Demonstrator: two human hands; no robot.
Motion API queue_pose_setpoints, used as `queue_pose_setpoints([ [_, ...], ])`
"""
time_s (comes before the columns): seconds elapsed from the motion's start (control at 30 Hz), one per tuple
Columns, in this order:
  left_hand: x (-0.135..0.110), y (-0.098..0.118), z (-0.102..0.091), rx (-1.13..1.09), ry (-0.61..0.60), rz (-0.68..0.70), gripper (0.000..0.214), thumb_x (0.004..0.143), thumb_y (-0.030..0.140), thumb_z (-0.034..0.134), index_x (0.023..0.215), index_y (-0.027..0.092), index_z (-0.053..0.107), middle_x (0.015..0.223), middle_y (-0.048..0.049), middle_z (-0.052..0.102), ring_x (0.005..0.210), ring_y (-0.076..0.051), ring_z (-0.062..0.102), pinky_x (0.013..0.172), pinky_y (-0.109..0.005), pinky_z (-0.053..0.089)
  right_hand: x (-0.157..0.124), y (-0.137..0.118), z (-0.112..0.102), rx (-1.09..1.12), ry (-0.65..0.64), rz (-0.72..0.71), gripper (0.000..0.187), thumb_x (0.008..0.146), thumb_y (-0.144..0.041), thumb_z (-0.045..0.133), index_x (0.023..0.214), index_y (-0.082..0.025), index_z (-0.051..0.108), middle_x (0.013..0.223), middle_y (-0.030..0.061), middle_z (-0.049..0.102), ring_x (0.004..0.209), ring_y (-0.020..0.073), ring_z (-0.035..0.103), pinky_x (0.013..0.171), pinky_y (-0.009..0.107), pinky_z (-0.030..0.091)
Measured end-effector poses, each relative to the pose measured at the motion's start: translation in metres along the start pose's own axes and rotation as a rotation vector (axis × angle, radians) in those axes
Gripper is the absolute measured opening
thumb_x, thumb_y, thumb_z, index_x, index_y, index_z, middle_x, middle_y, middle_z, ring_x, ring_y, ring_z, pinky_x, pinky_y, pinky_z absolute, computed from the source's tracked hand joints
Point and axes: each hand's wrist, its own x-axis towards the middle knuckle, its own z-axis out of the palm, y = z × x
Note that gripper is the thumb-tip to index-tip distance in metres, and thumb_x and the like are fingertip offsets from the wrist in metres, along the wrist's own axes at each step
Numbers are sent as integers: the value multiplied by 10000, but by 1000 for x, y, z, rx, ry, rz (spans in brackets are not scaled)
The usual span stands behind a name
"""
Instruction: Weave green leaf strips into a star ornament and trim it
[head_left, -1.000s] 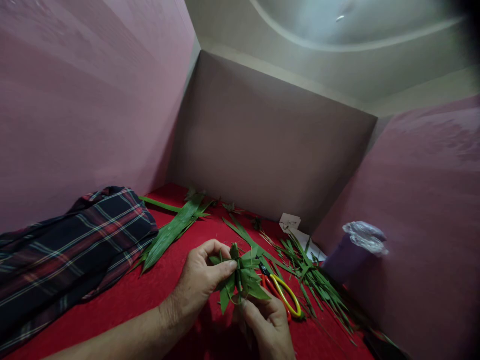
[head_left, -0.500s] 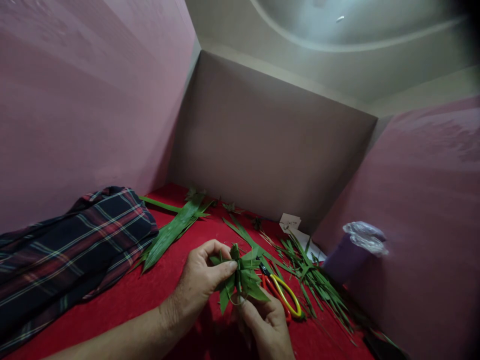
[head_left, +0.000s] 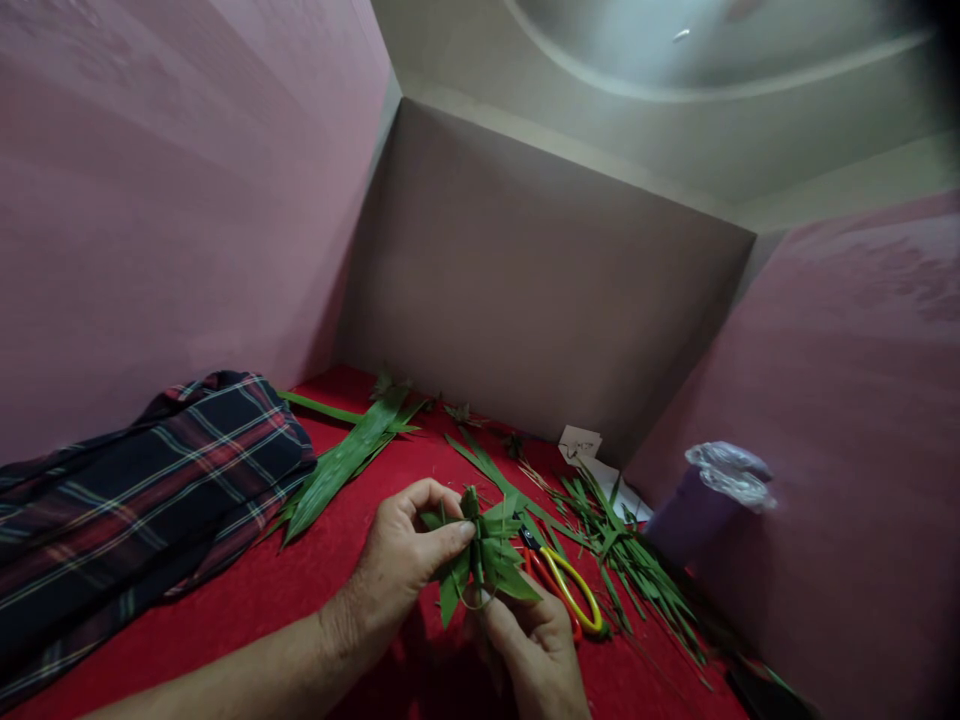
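Note:
A small figure of folded green leaves (head_left: pixel 496 560), with pointed tips spread outward, is held above the red cloth. My left hand (head_left: pixel 420 535) pinches its upper part between thumb and fingers. Below it, my right hand (head_left: pixel 529 640) is closed at the lower end, gripping the leaf figure's stem and a thin pale strand that loops there. The exact hold of the right fingertips is partly hidden. Just beyond my right hand lie scissors (head_left: pixel 576 590) with one yellow and one red handle, partly covered by that hand.
Long green leaves (head_left: pixel 349 465) lie on the red cloth (head_left: pixel 300 620) at the far left. Cut leaf strips (head_left: pixel 637 560) are heaped at right, near white paper (head_left: pixel 611 485). A purple bin (head_left: pixel 694 515) with a plastic liner stands by the wall; plaid fabric (head_left: pixel 180 480) lies at left.

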Motion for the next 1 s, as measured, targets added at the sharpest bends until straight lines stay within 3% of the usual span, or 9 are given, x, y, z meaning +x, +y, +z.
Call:
queue_pose_setpoints([
  [0.37,0,2,1,19,25,-4,195,575,232,711,625,160,537,518,58,492,465,-65,413,459,-186,333,-1,-2,-1,-22,-10,9,258,667,-361,659,582,-160,520,452,-74,336,419,59,231,406,194,165],
  [0.83,1,0,1,19,34,-14,194,570,226,713,623,160,540,533,44,535,458,-68,434,453,-190,341,1,1,-2,-24,1,-12,249,673,-356,673,599,-147,558,464,-67,372,423,58,250,411,191,196],
  [1.0,-1,2,1,9,7,-18,181,605,220,700,644,159,534,646,14,595,538,-91,505,514,-213,389,2,4,-4,-29,-10,-33,239,699,-349,658,616,-146,563,492,-56,385,449,66,270,419,195,198],
])
